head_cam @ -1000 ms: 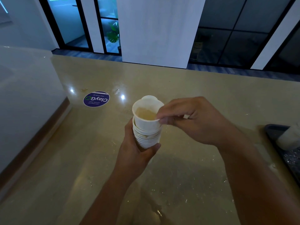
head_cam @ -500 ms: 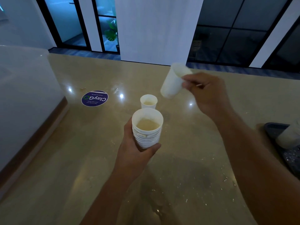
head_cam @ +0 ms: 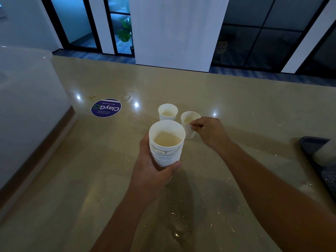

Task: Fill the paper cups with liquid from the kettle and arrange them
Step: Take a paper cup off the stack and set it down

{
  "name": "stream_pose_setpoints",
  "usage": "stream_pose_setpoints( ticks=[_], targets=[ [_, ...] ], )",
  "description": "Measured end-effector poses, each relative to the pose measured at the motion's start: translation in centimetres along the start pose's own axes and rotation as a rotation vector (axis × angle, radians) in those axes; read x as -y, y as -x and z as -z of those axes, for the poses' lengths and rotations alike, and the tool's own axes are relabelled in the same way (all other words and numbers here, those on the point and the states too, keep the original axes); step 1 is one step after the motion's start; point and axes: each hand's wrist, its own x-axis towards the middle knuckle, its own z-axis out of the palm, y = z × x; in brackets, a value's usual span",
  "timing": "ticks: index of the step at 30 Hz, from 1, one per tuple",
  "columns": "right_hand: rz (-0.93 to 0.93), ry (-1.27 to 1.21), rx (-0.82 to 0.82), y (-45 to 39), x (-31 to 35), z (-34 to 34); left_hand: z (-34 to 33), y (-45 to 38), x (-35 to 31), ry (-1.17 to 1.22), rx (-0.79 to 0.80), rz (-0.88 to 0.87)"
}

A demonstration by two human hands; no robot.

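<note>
A grey raised ledge (head_cam: 27, 106) borders the beige counter (head_cam: 91, 179) on the left, with a round purple sticker (head_cam: 106, 107) just beside it. The left hand (head_cam: 154, 171) wraps a stack of paper cups (head_cam: 166, 144) held above open counter. Behind it one paper cup (head_cam: 167, 112) stands alone; just beside it the right hand (head_cam: 211, 131) pinches the rim of a second cup (head_cam: 188, 124). A dark tray (head_cam: 312, 148) sits at the right edge, well apart.

Office-style pantry: glossy counter (head_cam: 236, 106), "ClayGo" cleanup sticker (head_cam: 106, 107), glass partitions (head_cam: 254, 33), potted plant (head_cam: 125, 32).
</note>
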Motion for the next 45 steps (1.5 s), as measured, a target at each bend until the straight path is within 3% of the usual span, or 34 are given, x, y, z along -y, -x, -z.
stream_pose_setpoints(
  ticks=[13,19,21,24,27,29,31,33,37,45],
  targets=[
    [-0.044,0.017,0.047,-3.3,0.6,-0.6,0.0,-0.2,0.1,0.046,-0.015,0.002],
    [-0.057,-0.122,-0.075,0.0,1.3,1.2,0.0,0.3,-0.1,0.059,-0.048,-0.051],
    [-0.062,-0.215,-0.093,2.2,1.7,2.3,0.3,0.8,-0.7,-0.008,-0.145,-0.143],
    [-0.097,-0.300,-0.046,6.1,1.5,4.3,0.6,1.5,-3.0,-0.126,-0.362,-0.460],
    [-0.108,-0.310,-0.016,10.3,0.6,6.6,-0.5,2.3,-6.4,0.015,-0.448,-0.780],
    [-0.103,-0.287,0.025,13.0,0.2,7.9,-1.9,2.7,-8.0,0.112,-0.453,-0.870],
    [-0.152,-0.279,0.026,15.8,-1.0,9.2,-4.3,3.4,-8.8,0.185,-0.418,-0.875],
    [-0.206,-0.331,-0.086,17.8,-2.4,10.1,-6.7,3.7,-8.9,0.247,-0.342,-0.813],
    [-0.308,-0.339,-0.353,21.3,-5.4,13.0,-13.1,4.6,-9.6,0.264,-0.071,-0.643],
    [-0.447,-0.163,-0.838,27.6,-10.9,19.6,-25.3,5.6,-13.2,0.149,0.500,-0.517]
  ],
)
